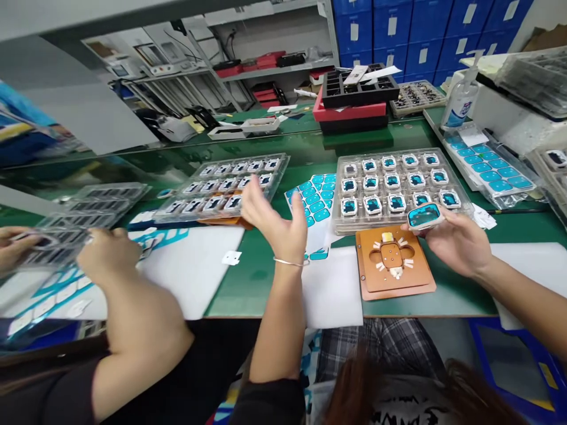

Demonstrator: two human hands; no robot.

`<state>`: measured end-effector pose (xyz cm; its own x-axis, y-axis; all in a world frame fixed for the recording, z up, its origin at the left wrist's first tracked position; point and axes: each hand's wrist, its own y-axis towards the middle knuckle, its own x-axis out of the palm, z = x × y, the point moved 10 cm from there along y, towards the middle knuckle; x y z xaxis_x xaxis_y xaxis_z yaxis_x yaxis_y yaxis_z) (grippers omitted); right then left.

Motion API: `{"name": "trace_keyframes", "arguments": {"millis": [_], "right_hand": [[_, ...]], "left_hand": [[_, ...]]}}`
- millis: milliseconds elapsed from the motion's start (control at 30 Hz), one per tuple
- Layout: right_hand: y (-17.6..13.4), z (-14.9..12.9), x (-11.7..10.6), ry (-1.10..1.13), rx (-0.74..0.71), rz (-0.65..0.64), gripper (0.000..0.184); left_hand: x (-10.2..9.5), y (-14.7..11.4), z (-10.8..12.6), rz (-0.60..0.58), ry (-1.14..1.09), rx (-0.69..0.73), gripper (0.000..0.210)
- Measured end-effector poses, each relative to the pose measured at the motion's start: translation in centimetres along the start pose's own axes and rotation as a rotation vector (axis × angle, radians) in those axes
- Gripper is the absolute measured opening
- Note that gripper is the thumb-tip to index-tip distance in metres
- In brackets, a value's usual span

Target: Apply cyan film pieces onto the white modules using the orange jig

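My left hand [280, 223] is raised over the table with its fingers apart, and nothing shows in it. Nearest to it are the sheets of teal rounded stickers [315, 203] and a clear tray [283, 168] of white-framed parts behind. My right hand [463, 242] holds a rounded watch case [424, 216] between thumb and fingers, its teal face turned up. Just left of and below that case lies an orange fixture [370, 283] with a shaped recess and small white tabs. Behind it stands a clear tray [339, 224] with rows of similar teal-faced cases.
At the left, a co-worker's hands [106, 257] hold a clear tray [95, 215]. White foam sheets [334, 295] lie along the front edge. A pump bottle [460, 100] and bagged teal stickers [496, 171] stand at right; black and red boxes [349, 112] are behind.
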<state>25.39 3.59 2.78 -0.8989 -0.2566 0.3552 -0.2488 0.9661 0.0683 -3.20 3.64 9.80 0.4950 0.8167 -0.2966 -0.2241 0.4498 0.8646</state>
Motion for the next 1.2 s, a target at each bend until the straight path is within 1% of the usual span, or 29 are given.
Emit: {"name": "trace_keyframes", "arguments": {"millis": [33,67,100,133,167,200,233,267,300,367,400,467,567,700,800,1000,1200], "right_hand": [[0.0,0.0,-0.2,-0.029,-0.013,0.016,0.023],[0.0,-0.1,-0.3,-0.071,-0.030,0.027,0.023],[-0.1,-0.2,-0.4,-0.119,-0.052,0.033,0.026],[-0.2,-0.4,-0.3,-0.167,-0.075,0.033,0.030],[-0.4,-0.5,-0.1,-0.203,-0.094,0.024,0.034],[-0.5,-0.5,0.2,-0.221,-0.103,0.003,0.038],[-0.7,-0.5,0.6,-0.219,-0.100,-0.026,0.040],[-0.9,-0.4,1.1,-0.199,-0.082,-0.059,0.040],[-1.1,-0.1,1.5,-0.164,-0.046,-0.095,0.040],[-1.4,0.8,2.6,-0.074,0.067,-0.165,0.039],[-1.6,1.2,3.0,-0.030,0.129,-0.190,0.038],[-1.8,1.9,3.4,0.043,0.232,-0.201,0.037],[-1.9,2.5,3.4,0.103,0.308,-0.170,0.038],[-2.0,2.7,3.7,0.166,0.330,-0.198,0.041],[-2.2,2.8,3.8,0.197,0.338,-0.211,0.041],[-2.4,2.8,3.6,0.161,0.329,-0.208,0.051],[-2.5,2.2,4.5,0.164,0.264,-0.275,0.042]], "left_hand": [[-0.3,0.1,-0.5,0.032,-0.015,-0.031,0.056],[0.1,-0.1,0.0,-0.008,-0.072,-0.010,0.051],[1.2,-0.5,1.4,-0.116,-0.154,0.058,0.045],[2.6,-1.4,3.5,-0.273,-0.246,0.163,0.040],[4.1,-2.9,6.1,-0.449,-0.329,0.283,0.038],[5.1,-4.6,8.4,-0.598,-0.388,0.389,0.039],[5.7,-6.1,10.2,-0.707,-0.429,0.463,0.041],[6.0,-7.1,11.4,-0.764,-0.456,0.490,0.046],[6.1,-7.6,12.1,-0.777,-0.484,0.474,0.050],[5.9,-7.3,12.3,-0.727,-0.576,0.376,0.059],[5.7,-7.0,12.2,-0.688,-0.635,0.329,0.060],[5.2,-6.3,11.9,-0.621,-0.740,0.280,0.053],[4.8,-5.8,11.8,-0.574,-0.783,0.270,0.041],[4.1,-5.6,12.0,-0.523,-0.745,0.309,0.041],[3.8,-5.5,12.2,-0.514,-0.737,0.339,0.041],[3.3,-5.4,12.7,-0.495,-0.766,0.402,0.049],[2.3,-5.2,12.8,-0.441,-0.788,0.433,0.046]]}}
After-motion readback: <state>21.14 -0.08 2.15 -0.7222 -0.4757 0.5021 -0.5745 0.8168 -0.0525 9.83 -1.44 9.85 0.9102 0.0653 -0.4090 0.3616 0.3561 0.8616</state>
